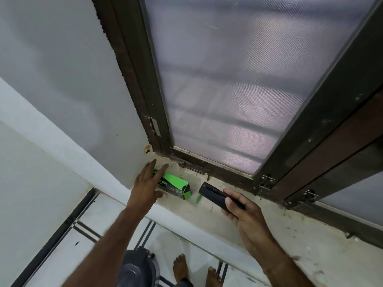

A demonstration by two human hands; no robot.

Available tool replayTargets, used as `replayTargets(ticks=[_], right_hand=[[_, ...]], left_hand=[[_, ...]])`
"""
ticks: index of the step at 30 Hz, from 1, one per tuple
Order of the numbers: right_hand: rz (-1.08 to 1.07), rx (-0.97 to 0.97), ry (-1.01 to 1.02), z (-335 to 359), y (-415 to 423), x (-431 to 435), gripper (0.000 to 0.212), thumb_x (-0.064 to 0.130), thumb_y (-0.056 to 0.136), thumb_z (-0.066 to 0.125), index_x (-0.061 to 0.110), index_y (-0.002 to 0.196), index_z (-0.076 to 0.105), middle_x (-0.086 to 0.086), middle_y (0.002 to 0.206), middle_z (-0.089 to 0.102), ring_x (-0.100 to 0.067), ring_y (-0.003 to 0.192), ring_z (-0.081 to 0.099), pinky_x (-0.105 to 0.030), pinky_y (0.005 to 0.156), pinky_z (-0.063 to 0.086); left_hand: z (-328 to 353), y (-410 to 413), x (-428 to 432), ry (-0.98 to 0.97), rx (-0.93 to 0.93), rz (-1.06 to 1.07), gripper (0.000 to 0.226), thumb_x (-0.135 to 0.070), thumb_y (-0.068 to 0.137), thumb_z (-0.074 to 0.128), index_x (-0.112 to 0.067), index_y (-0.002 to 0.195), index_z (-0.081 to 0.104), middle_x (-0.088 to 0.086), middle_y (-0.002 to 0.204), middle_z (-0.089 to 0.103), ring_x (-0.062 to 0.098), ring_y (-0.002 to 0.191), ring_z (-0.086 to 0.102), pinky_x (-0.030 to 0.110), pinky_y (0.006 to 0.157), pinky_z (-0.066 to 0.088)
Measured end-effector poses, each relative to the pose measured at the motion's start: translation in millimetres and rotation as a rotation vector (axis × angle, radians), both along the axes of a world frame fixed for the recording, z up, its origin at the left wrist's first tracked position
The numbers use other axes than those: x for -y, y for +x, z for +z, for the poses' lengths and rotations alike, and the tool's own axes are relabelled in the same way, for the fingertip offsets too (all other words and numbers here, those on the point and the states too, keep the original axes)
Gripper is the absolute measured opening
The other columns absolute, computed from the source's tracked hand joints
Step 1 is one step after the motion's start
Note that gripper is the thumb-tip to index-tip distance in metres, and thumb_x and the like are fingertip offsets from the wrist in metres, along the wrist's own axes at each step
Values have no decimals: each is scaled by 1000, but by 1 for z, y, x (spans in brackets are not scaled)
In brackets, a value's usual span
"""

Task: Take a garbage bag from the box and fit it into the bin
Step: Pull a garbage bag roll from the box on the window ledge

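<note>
On the sill by the corner, left hand spread over box, right hand clasping black roll.

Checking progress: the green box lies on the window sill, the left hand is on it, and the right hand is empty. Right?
Not quite: the head view shows the right hand holds a black roll. The green box does lie on the sill, left hand on it.

My left hand and right hand are bare, without rings, watch or gloves, and no sleeves reach my forearms. My feet are bare too, and at my hips blurred grey-blue clothing shows.
</note>
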State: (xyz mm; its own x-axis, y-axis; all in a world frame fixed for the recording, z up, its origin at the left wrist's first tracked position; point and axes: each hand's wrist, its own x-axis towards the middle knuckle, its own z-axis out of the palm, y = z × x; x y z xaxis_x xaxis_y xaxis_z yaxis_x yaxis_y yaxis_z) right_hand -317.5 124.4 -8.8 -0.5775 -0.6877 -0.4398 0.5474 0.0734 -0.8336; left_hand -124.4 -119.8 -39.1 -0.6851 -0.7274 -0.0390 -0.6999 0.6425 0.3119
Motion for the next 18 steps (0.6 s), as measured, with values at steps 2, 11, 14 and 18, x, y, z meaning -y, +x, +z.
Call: replayTargets(ticks=[2, 11, 14, 18], right_hand=[[-1, 12, -10, 4, 2, 6, 30, 5, 93, 68, 8, 123, 72, -6, 118, 78, -17, 107, 75, -24, 83, 61], [73, 32, -56, 25, 35, 26, 24, 14, 94, 70, 12, 117, 74, -3, 112, 80, -15, 104, 74, -32, 89, 58], [109, -118, -42, 30, 46, 23, 19, 25, 93, 72, 19, 111, 76, -3, 102, 80, -14, 92, 73, -24, 73, 56], [64, -175, -48, 31, 55, 18, 23, 26, 91, 75, 4, 97, 71, -22, 93, 74, -22, 84, 70, -33, 75, 58]], left_hand=[[7, 1, -17, -164, 0, 65, 111, -23, 63, 97, -19, 159, 41, 20, 167, 32, 45, 153, 30, 62, 118, 32], [55, -51, -139, 888, -835, 416, 43, -56, 96, 54, -28, 126, 67, -6, 116, 77, 16, 112, 71, 30, 85, 60], [61, -46, -144, 918, -917, 384, 41, -51, 100, 60, -21, 125, 70, 4, 115, 78, 26, 112, 73, 44, 95, 60], [63, -33, -154, 1003, -877, 337, 33, -38, 106, 56, -16, 125, 72, 11, 115, 79, 28, 113, 73, 50, 102, 57]])
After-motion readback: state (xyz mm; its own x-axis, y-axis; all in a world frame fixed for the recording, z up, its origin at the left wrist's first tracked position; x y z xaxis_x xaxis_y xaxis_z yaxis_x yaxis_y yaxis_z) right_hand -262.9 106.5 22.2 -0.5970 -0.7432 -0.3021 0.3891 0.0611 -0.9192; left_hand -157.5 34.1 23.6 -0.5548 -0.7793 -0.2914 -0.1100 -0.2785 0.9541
